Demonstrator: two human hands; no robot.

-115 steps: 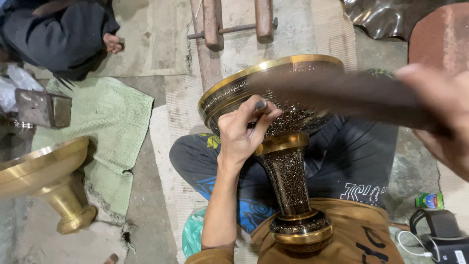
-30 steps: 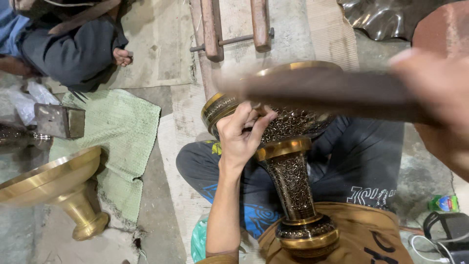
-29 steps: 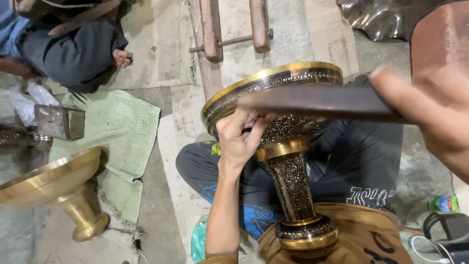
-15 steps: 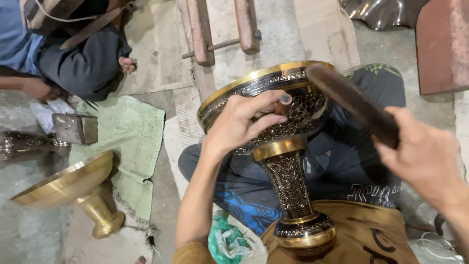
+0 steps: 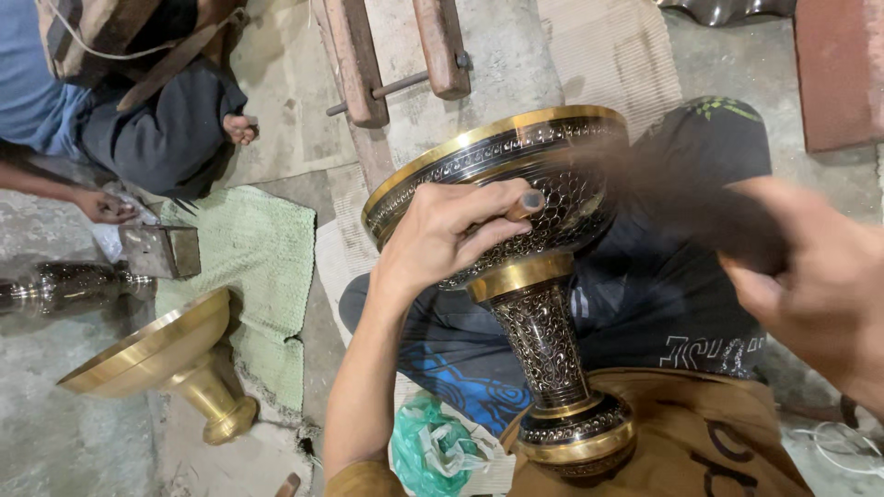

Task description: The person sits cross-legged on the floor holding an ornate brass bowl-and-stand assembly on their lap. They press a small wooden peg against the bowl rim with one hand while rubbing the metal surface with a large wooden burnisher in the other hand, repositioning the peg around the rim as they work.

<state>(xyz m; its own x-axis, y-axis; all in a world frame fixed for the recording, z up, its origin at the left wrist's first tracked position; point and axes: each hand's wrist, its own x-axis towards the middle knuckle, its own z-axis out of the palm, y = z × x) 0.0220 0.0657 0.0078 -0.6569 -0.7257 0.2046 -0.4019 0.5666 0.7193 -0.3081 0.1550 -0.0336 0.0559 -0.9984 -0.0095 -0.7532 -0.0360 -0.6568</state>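
Engraved brass vase (image 5: 539,276) propped on lap; left hand (image 5: 442,239) pinches punch (image 5: 527,201) vs bowl, right hand (image 5: 815,276) grips blurred mallet (image 5: 681,198).

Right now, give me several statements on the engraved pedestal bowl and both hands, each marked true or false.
1. The left hand presses a thin tool against the engraved pedestal bowl. True.
2. The right hand is empty. False: it grips a dark, motion-blurred tool.
3. The bowl lies on its side. False: it stands upright on its foot.
4. A plain brass bowl sits at the left by a green mat. True.
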